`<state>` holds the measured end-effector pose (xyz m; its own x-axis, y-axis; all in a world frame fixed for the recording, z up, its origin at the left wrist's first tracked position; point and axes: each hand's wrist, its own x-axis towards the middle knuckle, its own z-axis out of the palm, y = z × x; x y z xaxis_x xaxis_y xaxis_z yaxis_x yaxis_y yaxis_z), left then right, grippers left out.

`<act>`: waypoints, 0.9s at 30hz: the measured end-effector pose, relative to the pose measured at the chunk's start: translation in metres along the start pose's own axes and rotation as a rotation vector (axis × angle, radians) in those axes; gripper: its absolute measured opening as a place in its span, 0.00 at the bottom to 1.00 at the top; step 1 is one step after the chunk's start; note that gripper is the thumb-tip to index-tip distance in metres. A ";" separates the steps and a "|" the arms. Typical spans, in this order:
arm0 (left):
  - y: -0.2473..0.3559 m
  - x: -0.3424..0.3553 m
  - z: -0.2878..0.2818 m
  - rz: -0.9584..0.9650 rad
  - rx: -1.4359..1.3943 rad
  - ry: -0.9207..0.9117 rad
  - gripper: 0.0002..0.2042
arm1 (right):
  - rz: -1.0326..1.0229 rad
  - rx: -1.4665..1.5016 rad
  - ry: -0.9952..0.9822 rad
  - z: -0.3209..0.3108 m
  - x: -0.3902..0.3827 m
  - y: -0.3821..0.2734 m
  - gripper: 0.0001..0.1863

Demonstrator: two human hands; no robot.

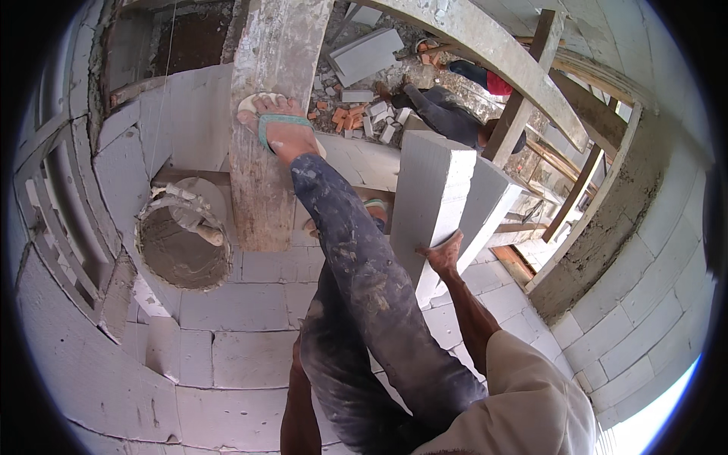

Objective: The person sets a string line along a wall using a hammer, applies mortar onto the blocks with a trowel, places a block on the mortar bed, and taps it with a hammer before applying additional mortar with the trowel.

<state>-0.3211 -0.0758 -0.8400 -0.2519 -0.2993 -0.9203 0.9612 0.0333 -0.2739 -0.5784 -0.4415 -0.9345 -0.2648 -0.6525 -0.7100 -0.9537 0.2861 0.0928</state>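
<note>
My right hand (444, 254) grips the near narrow edge of a white aerated concrete block (432, 193), its thumb spread to the left and its fingers on the right side. The block stands upright and tilts a little. Another white block (489, 201) leans right beside it. My left forearm (301, 413) comes up at the lower middle, and the hand passes behind my bent leg by the knee; its fingers are hidden. Far to the left of both hands hangs or stands a bucket (148, 254) of grey mortar, with a tool handle lying across its mouth.
My sandalled foot rests on a wooden plank (265, 182). Below lie broken bricks (349, 119), block pieces and a large white slab (366, 57). Another person in dark trousers (440, 114) is down there. Wooden beams (523, 98) cross at the upper right; block walls (644, 303) stand around.
</note>
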 end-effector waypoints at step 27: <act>-0.022 -0.420 0.427 1.753 2.160 0.401 0.54 | -1.391 -0.637 0.201 -0.414 -0.382 -0.255 0.54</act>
<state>-0.1885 -0.3576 -0.3282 0.4484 -0.8922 -0.0533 -0.8261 -0.4365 0.3564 -0.2933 -0.5559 -0.3976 0.8913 -0.2363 -0.3871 -0.3418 -0.9109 -0.2310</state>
